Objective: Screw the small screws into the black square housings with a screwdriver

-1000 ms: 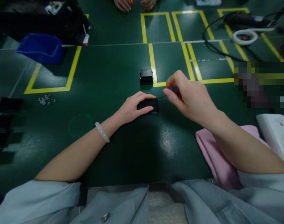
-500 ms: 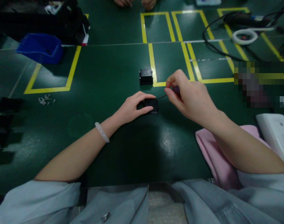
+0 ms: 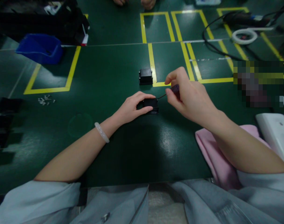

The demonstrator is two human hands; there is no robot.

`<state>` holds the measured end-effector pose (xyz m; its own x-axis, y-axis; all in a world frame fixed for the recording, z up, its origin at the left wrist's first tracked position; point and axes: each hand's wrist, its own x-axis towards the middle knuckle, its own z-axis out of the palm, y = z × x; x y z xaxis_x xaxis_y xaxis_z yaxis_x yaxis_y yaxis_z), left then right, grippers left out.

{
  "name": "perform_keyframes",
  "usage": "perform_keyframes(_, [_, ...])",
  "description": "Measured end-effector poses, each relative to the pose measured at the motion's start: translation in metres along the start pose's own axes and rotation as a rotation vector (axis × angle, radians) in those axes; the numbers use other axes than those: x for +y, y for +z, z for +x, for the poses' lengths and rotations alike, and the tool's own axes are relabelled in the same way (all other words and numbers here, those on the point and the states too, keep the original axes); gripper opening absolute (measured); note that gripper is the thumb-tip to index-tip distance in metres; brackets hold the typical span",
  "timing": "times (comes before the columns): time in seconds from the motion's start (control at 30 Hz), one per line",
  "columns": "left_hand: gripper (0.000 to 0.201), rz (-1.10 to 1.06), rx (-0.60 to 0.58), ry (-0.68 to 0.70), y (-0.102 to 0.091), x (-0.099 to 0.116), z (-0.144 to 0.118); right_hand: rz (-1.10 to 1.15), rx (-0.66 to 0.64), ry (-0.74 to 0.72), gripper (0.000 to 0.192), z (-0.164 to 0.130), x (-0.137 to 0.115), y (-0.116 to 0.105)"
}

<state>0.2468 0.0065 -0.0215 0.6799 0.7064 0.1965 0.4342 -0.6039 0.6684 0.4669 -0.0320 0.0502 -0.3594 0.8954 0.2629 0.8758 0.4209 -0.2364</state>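
My left hand (image 3: 132, 107) grips a small black box-shaped part (image 3: 151, 105) and presses it against the green table (image 3: 104, 77). With my right hand (image 3: 188, 96) I hold a small screwdriver (image 3: 172, 91) by its dark handle. Its thin shaft slants down to the left, and the tip touches the right side of the part. A second black part (image 3: 146, 76) of the same kind stands apart, a little farther back beside a yellow tape line.
A blue bin (image 3: 40, 48) and black bags sit far left. Small metal screws (image 3: 46, 100) lie at left. Cables and a white ring (image 3: 244, 35) lie at back right. A pink cloth (image 3: 214, 155) and white device (image 3: 276, 135) are near right. Another person's hands (image 3: 132, 3) show at the far edge.
My right hand has shifted its fingers on the screwdriver handle, lifting the index finger slightly. My left hand and the black part have stayed put.
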Motion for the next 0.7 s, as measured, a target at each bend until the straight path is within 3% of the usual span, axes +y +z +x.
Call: perform_keyframes(0.7, [0.039,-0.003,-0.009,-0.013,0.0003,0.0002,0.0009,0.003,-0.002,0.003,0.028,0.0007,0.0002,-0.0006])
